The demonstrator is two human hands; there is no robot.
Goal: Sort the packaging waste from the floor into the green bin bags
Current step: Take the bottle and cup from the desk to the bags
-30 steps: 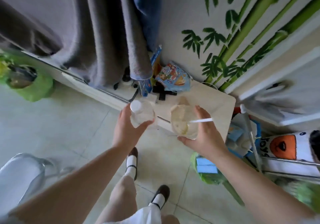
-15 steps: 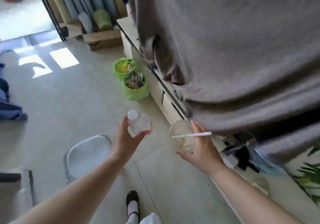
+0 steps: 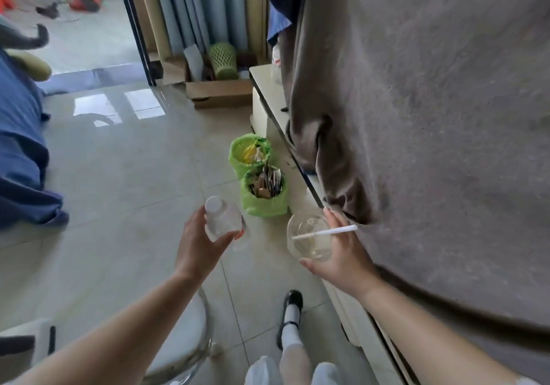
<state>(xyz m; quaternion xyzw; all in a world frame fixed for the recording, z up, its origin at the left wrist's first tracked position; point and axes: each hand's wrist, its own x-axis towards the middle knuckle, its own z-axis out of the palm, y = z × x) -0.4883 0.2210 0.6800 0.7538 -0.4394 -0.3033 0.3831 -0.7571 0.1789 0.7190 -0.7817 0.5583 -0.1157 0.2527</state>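
Left hand (image 3: 198, 243): closed around clear bottle (image 3: 221, 221), frame centre. Right hand (image 3: 342, 255): gripping clear cup (image 3: 309, 235) with straw (image 3: 326, 232). Green bags (image 3: 262, 182) above.

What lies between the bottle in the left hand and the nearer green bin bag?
Only bare floor tile, in the head view, separates the bottle, held by the left hand, from the nearer green bin bag.

A lived-in room of a home, seen from above: glossy beige floor tiles (image 3: 125, 182) run toward a dark-framed sliding door (image 3: 134, 21) at 11 o'clock, with pale blue curtains (image 3: 190, 9) at 12. A low cream cabinet (image 3: 268, 96) lines the wall at 1 o'clock, draped at 3 in grey fabric (image 3: 431, 116). Blue bedding (image 3: 20, 146) spills in at 9 o'clock; two green bin bags (image 3: 262, 179) stand on the floor beside the cabinet.
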